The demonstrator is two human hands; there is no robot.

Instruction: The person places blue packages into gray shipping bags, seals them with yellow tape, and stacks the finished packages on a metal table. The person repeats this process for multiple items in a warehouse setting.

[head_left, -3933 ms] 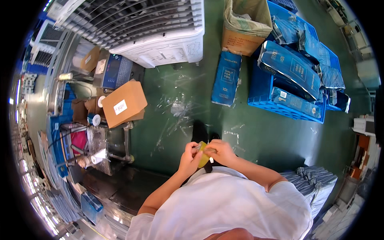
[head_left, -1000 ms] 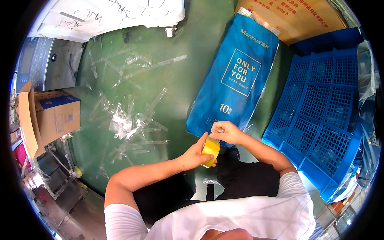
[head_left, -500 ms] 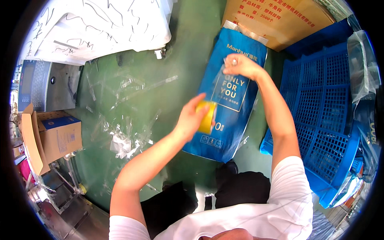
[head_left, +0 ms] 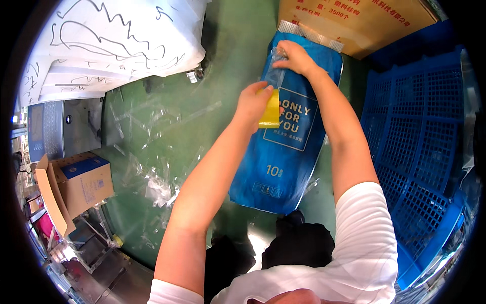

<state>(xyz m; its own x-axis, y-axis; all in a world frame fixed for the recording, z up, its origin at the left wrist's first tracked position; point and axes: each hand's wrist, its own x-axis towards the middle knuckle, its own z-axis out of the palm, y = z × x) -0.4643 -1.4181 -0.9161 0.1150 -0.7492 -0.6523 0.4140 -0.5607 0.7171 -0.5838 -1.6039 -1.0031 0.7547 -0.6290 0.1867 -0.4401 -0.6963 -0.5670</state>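
Note:
A large blue plastic-wrapped package (head_left: 271,167) with pale lettering lies on the green floor in front of me. My left hand (head_left: 249,106) is closed around a roll of tape (head_left: 271,112) with a yellow look, held over the package's left side. From the roll a clear strip of tape (head_left: 275,77) runs up toward my right hand (head_left: 295,57). The fingers of that hand are closed on the strip's end near the package's far left corner. Their tips and the tape between them are partly blurred.
Behind the package stands a brown cardboard box (head_left: 349,23). A blue plastic crate (head_left: 412,126) borders the right. White wrapped goods on a castor (head_left: 121,45) stand far left, above an opened carton (head_left: 83,180). Scraps of clear plastic (head_left: 159,190) litter the floor.
Both hands have moved away from me, toward the far end of the package. The tape roll has gone up with my left hand, and my right hand now sits near the far left corner.

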